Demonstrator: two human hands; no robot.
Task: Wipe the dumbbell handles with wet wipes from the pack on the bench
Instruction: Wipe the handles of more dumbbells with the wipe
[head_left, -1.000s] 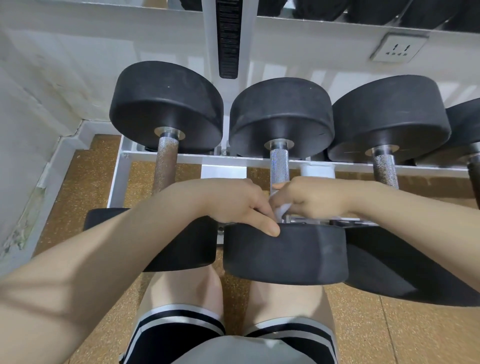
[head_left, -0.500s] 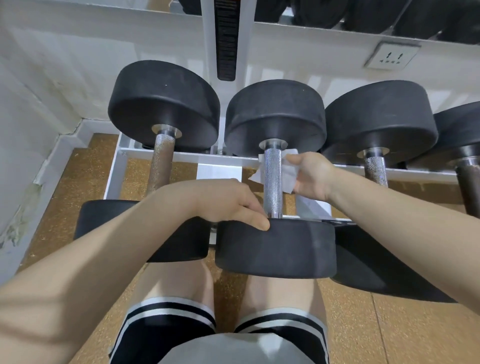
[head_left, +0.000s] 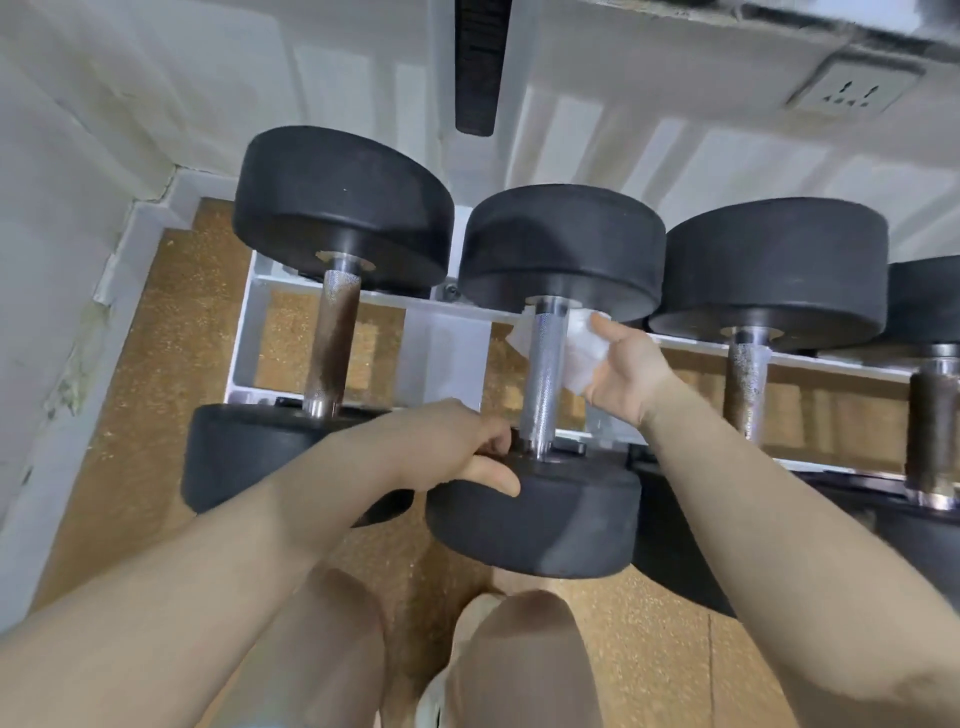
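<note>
A white rack (head_left: 332, 306) in the middle of the frame carries a row of black-headed dumbbells lying front to back. The second dumbbell from the left (head_left: 550, 395) sits at the centre of the frame, and its bright knurled handle (head_left: 540, 374) runs from its far head down to its near head. The right hand (head_left: 626, 371) is just right of that handle, near its upper end, palm turned toward the bar. Its fingers curl around a crumpled white wet wipe (head_left: 579, 353), which is pressed against the right side of the handle and shows a little past it on the left. The left hand (head_left: 452, 447) lies at the lower end of the same dumbbell: the thumb rests on top of the near head while the other fingers curl over its inner edge beside the handle, gripping it. The leftmost dumbbell (head_left: 332, 332), left of centre, has a darker, browned handle, and the third dumbbell (head_left: 748, 364) at the right has a speckled one. A wall socket (head_left: 852, 88) sits at the upper right. The person's bare knees (head_left: 519, 649) fill the bottom centre above a speckled tan floor (head_left: 156, 415).
</note>
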